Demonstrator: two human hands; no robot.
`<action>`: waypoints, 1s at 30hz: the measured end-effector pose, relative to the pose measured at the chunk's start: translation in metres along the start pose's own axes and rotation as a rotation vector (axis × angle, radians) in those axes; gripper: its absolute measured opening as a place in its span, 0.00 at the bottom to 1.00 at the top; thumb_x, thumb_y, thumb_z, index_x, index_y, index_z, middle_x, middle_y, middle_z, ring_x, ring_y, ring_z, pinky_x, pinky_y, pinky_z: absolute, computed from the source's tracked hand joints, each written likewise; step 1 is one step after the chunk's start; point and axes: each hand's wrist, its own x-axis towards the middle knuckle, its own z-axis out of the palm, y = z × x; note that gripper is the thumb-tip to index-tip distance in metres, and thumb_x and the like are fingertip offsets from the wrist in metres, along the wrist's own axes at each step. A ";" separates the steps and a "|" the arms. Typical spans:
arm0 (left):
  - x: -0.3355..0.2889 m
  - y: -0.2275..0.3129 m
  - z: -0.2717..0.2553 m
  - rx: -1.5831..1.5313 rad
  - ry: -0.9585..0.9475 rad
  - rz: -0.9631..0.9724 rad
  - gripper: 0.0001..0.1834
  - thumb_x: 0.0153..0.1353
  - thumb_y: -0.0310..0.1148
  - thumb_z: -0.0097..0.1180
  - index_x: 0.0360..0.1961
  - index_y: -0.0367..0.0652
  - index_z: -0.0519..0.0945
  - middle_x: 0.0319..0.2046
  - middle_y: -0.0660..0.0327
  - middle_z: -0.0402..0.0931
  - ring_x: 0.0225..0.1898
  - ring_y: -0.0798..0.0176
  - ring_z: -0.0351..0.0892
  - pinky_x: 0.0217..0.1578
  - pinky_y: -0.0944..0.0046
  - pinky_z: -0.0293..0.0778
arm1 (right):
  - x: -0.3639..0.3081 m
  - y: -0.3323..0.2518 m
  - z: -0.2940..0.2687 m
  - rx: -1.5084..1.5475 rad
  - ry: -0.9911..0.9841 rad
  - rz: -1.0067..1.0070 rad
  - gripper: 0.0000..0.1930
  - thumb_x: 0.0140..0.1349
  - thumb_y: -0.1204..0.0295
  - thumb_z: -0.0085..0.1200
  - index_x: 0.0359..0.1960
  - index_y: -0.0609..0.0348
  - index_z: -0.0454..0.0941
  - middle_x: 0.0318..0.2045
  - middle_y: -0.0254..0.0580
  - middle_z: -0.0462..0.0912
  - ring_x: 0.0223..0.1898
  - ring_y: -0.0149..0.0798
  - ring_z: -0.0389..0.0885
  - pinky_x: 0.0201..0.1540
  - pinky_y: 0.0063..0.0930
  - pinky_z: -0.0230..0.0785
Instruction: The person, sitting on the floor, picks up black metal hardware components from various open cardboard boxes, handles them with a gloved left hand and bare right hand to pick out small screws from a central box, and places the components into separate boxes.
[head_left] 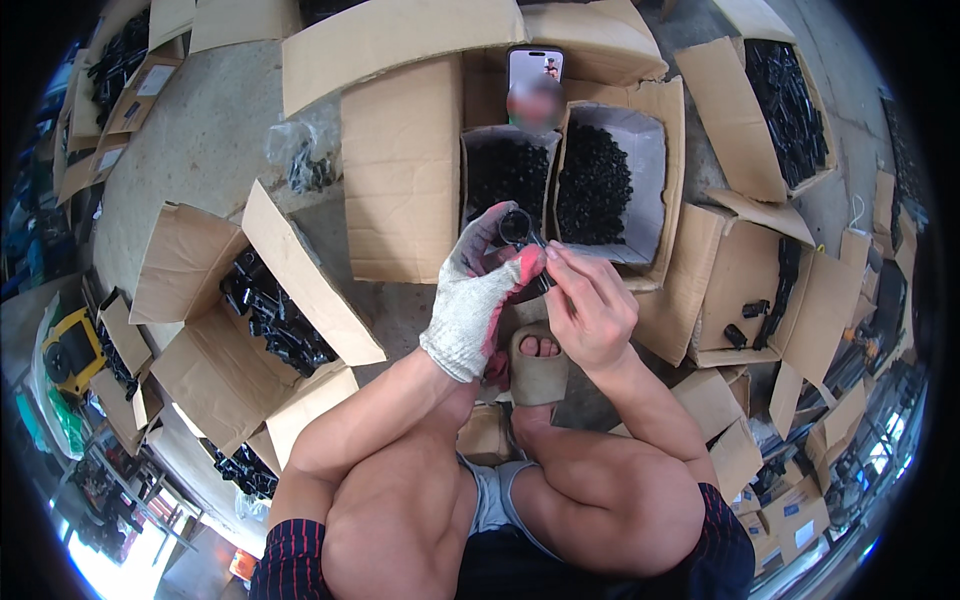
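Bare knees (pixel 640 515) rise closest to the camera, spread either side of grey shorts (pixel 490 497), with a dark, red-striped sleeve (pixel 288 558) at lower left. Beyond them, the left hand (pixel 472 302), in a white knit glove with a red-coated palm, has its fingers curled around a black ring-ended part (pixel 532 231), held up between the two hands. The bare right hand (pixel 592 303) is closed at the part's right side, thumb and fingertips pinched together against it. Below the hands, a foot wears a beige open-toed slipper (pixel 541 375). To the left, an open carton (pixel 205 378) holds glossy black fittings (pixel 275 318); to the right, another carton (pixel 688 285) holds a few black pieces (pixel 778 290). Ahead, two grey-lined boxes of small black parts (pixel 597 180) sit side by side within a larger cardboard box (pixel 405 185). A smartphone (pixel 536 68) stands behind them. Farther off, a clear plastic bag (pixel 303 140) lies on the concrete floor (pixel 222 120).
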 end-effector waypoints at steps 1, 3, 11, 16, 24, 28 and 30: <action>0.002 -0.001 -0.004 -0.014 -0.017 0.008 0.35 0.61 0.21 0.70 0.69 0.42 0.71 0.46 0.61 0.82 0.46 0.68 0.83 0.51 0.67 0.80 | 0.000 0.001 0.000 0.031 -0.012 -0.005 0.21 0.49 0.89 0.63 0.48 0.67 0.85 0.45 0.52 0.88 0.39 0.49 0.88 0.43 0.36 0.82; 0.004 -0.001 -0.012 -0.043 -0.053 0.024 0.35 0.62 0.22 0.69 0.69 0.44 0.70 0.47 0.60 0.82 0.47 0.66 0.84 0.51 0.66 0.81 | 0.005 0.001 -0.002 0.087 -0.051 -0.025 0.20 0.51 0.88 0.62 0.48 0.67 0.85 0.45 0.51 0.88 0.40 0.48 0.88 0.45 0.36 0.81; 0.017 0.046 -0.055 -0.140 0.025 0.290 0.28 0.65 0.24 0.66 0.64 0.55 0.73 0.50 0.54 0.81 0.53 0.52 0.85 0.50 0.51 0.87 | 0.036 0.049 -0.002 0.009 -0.062 0.228 0.10 0.64 0.78 0.60 0.46 0.61 0.86 0.40 0.48 0.87 0.39 0.46 0.86 0.42 0.37 0.79; 0.015 0.057 -0.059 -0.125 0.016 0.384 0.27 0.65 0.22 0.66 0.63 0.50 0.73 0.53 0.54 0.80 0.54 0.51 0.84 0.52 0.48 0.87 | 0.066 0.073 0.044 -0.225 -0.366 -0.010 0.06 0.62 0.76 0.59 0.39 0.59 0.86 0.38 0.44 0.88 0.42 0.46 0.85 0.46 0.38 0.75; -0.001 0.045 -0.047 -0.068 0.018 0.310 0.29 0.65 0.21 0.65 0.65 0.49 0.72 0.49 0.46 0.83 0.50 0.45 0.87 0.54 0.47 0.85 | 0.072 0.077 0.106 -0.708 -0.666 -0.123 0.06 0.58 0.76 0.58 0.37 0.56 0.82 0.34 0.43 0.86 0.46 0.44 0.83 0.51 0.37 0.68; -0.001 0.042 -0.048 -0.081 0.007 0.304 0.29 0.65 0.20 0.64 0.66 0.49 0.72 0.48 0.47 0.84 0.50 0.47 0.87 0.53 0.49 0.85 | 0.071 0.086 0.114 -0.700 -0.588 -0.038 0.07 0.60 0.74 0.57 0.37 0.56 0.85 0.35 0.41 0.87 0.46 0.43 0.83 0.52 0.36 0.67; 0.000 0.039 -0.048 -0.086 0.015 0.288 0.30 0.64 0.20 0.64 0.66 0.49 0.72 0.48 0.49 0.84 0.49 0.48 0.87 0.53 0.50 0.85 | 0.071 0.089 0.115 -0.723 -0.605 -0.038 0.07 0.60 0.73 0.57 0.38 0.57 0.85 0.36 0.42 0.87 0.47 0.43 0.83 0.52 0.36 0.67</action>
